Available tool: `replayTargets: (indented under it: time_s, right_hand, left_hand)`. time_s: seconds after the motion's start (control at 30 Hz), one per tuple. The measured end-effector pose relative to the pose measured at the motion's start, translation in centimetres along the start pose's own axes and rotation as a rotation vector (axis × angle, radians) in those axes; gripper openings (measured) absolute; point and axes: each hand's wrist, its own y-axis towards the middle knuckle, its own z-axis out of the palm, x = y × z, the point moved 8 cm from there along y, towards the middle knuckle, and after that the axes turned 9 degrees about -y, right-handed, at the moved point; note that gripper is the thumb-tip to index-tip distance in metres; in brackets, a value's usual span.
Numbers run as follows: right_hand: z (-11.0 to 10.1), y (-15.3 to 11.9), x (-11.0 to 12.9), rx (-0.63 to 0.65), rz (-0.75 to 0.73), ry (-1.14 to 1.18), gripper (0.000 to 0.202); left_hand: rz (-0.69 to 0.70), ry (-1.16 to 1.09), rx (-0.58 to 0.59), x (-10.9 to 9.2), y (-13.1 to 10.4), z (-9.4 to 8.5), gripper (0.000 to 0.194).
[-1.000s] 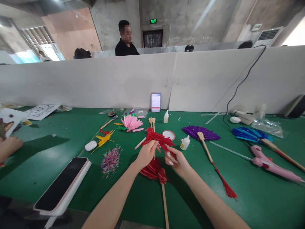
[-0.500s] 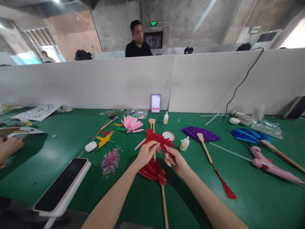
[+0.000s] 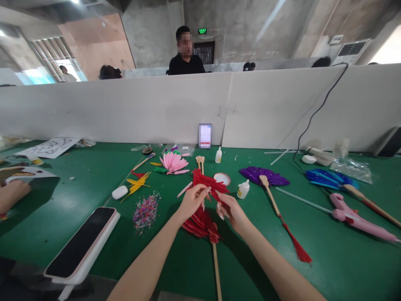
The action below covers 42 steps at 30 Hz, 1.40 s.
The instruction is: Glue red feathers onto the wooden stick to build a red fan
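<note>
My left hand [image 3: 194, 202] and my right hand [image 3: 232, 210] meet over the middle of the table, fingers pinched. Between their fingertips is a red feather [image 3: 215, 195], partly hidden by the fingers. Just beyond my hands lies a pile of red feathers [image 3: 205, 179]. Below them rests a red feather fan [image 3: 200, 225], its wooden handle [image 3: 216, 263] pointing toward me. A white glue bottle [image 3: 243, 190] stands to the right of my right hand, near a round white dish [image 3: 222, 179].
Pink feathers [image 3: 173, 162], yellow feathers [image 3: 138, 184] and confetti [image 3: 145, 211] lie leftward, with a phone [image 3: 82, 238] nearer me. Rightward are a purple fan [image 3: 266, 174], a blue fan [image 3: 328, 179] and a pink glue gun [image 3: 360, 219]. Another person's hand [image 3: 14, 196] works at far left.
My hands stay almost in the same place, still pinching the red feather. Beyond the partition, the person in black has shifted slightly to the right.
</note>
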Motion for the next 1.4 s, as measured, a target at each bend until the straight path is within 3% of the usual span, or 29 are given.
replayTargets:
  time_s: [0.5, 0.83, 0.97, 1.4]
  right_hand:
    - [0.5, -0.2, 0.1, 0.051, -0.074, -0.200, 0.044]
    - [0.0, -0.2, 1.0, -0.061, -0.234, -0.493, 0.037]
    - [-0.3, -0.7, 1.7, -0.147, -0.325, -0.607, 0.035]
    - [-0.3, -1.1, 1.9, -0.199, -0.412, -0.903, 0.027]
  left_hand:
    - [-0.014, 0.038, -0.029, 0.0, 0.1, -0.3, 0.029]
    - [-0.111, -0.153, 0.019, 0.3, 0.2, -0.2, 0.029]
    - [-0.145, -0.151, -0.004, 0.5, 0.2, -0.4, 0.031]
    - [-0.170, -0.105, -0.015, 1.2, 0.2, -0.6, 0.033]
